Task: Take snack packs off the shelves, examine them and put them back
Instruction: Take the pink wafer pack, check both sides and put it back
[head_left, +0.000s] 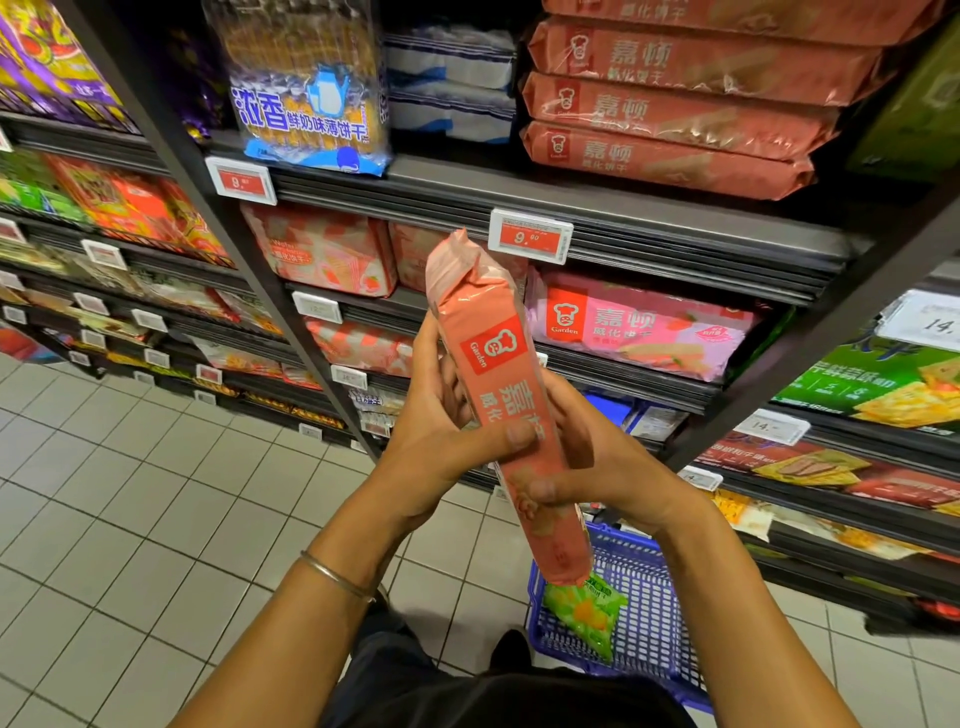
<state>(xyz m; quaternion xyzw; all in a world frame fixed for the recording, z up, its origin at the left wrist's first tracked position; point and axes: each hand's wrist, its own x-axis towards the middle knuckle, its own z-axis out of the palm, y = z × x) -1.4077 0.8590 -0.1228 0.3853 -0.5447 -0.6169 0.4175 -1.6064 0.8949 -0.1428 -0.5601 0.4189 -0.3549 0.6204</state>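
Two hands: both grip one snack pack (498, 395), held clear of the shelves at frame centre.
Pack position: off the shelf and tilted, top end toward 11 o'clock, bottom end toward 5 o'clock, printed face to the camera.
Pack markings: long salmon-red wrapper with a white chef logo and "Garden" on a red square.
Left hand (436, 431): takes the pack's middle from its 9 o'clock side, thumb laid across the printed face, fingers curled behind.
Right hand (597, 457): takes the lower part from the 3 o'clock side, thumb pressed on the front just below the left thumb, fingers wrapped behind and mostly hidden.
Bangle (337, 577): thin metal band on the left wrist, at 7 o'clock from the pack.
Stacked packs (675, 104): like wrappers lying flat on the upper shelf, at 1 o'clock.
Price tag (530, 236): red and white, clipped to the shelf edge just at 2 o'clock from the pack's top end.
Pink pack (639, 327): same logo, lying on the next shelf down, at 3 o'clock.
Biscuit bag (311, 104): blue and clear, upright on the upper shelf, at 11 o'clock.
Basket (654, 639): blue mesh, on the floor at 5 o'clock.
Green packet (587, 613): lies in the basket, right under the pack's bottom end in view; contact cannot be told.
Floor (130, 493): pale tiles, from 7 to 9 o'clock.
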